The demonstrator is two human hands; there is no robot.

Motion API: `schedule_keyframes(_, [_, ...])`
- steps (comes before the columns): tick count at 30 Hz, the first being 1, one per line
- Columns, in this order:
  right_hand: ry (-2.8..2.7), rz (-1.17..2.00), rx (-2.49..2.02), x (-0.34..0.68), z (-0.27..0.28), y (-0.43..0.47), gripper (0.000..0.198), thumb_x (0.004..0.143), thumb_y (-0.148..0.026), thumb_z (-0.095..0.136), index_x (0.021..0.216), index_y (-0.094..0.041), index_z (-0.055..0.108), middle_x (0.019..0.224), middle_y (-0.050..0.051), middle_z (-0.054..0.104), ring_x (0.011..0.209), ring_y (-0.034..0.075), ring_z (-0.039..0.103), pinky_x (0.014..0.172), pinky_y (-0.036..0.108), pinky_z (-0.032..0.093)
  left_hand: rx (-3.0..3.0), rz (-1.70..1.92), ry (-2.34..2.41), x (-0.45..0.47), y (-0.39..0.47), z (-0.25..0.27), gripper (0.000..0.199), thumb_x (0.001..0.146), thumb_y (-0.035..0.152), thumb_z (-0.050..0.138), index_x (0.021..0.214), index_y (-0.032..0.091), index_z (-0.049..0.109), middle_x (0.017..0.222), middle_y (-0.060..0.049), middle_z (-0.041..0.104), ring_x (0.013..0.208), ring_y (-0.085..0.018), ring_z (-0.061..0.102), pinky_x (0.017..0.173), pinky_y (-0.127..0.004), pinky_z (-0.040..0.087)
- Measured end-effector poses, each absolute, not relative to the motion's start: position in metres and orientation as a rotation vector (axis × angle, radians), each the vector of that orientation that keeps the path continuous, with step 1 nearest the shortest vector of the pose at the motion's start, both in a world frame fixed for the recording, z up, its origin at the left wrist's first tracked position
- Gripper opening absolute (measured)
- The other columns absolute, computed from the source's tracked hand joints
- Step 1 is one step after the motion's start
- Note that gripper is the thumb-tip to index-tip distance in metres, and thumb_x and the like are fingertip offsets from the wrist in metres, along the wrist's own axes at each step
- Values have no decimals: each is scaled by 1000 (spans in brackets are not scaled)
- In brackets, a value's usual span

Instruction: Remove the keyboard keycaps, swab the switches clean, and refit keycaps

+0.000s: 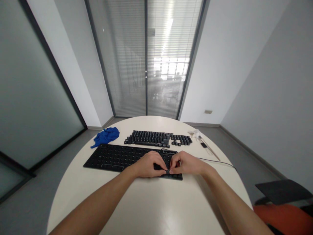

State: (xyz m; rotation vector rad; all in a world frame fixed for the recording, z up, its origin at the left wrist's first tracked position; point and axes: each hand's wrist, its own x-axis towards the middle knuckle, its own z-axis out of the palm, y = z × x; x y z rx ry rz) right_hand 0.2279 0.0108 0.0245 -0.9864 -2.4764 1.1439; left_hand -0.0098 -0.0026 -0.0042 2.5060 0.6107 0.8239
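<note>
A black keyboard [114, 158] lies on the table, most of its key positions bare of caps. Over its right end, near the front edge, my left hand [150, 164] and my right hand [184, 164] meet with fingertips closed in a pinch. Between the fingertips is a small dark keycap [168, 172], partly hidden by them. Both hands cover part of the number pad side. Behind the keyboard, loose black keycaps [149, 137] are laid out in rows like a keyboard, with a smaller group [182, 139] on the right.
A crumpled blue cloth [107, 135] rests at the back left. To the right lie a white crumpled tissue [195, 133], a thin stick [212, 150], a small black piece [203, 145] and a cable [217, 161]. A chair [283, 215] stands beside the round table [146, 209].
</note>
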Motion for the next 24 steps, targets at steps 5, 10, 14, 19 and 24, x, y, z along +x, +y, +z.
schedule_keyframes(5, [-2495,1108,-992,227,26,9,23,74,-41,77,75,-18,79,73,2,74,65,15,61,57,24,42,2494,810,597,-10,-2,-5,10,85,25,70,91,23,78,92,-3,78,90,-18,69,94,-34,47])
schedule_keyframes(10, [-2500,1096,-1018,225,29,7,21,73,-38,77,76,-18,78,68,1,72,58,13,57,52,23,39,2472,824,598,-10,-2,-6,9,85,26,70,88,22,78,92,-3,79,89,-18,70,92,-33,48])
schedule_keyframes(14, [-2500,1099,-1009,224,28,6,18,73,-34,76,83,-18,78,74,1,74,61,14,60,54,22,41,2467,836,582,-10,-2,-5,10,86,25,70,89,21,79,92,-4,79,89,-18,70,89,-31,49])
schedule_keyframes(19, [-2510,1101,-990,224,28,5,19,73,-34,76,84,-19,79,76,2,74,64,15,62,56,23,43,2470,817,574,-10,-2,-6,11,87,28,70,90,22,78,92,-5,79,90,-18,70,89,-32,50])
schedule_keyframes(24, [-2479,1141,-1044,224,28,6,21,70,-35,78,84,-19,79,75,1,74,62,15,61,54,23,41,2465,817,574,-10,-3,-6,11,87,30,71,88,22,79,92,-4,78,90,-18,69,89,-31,49])
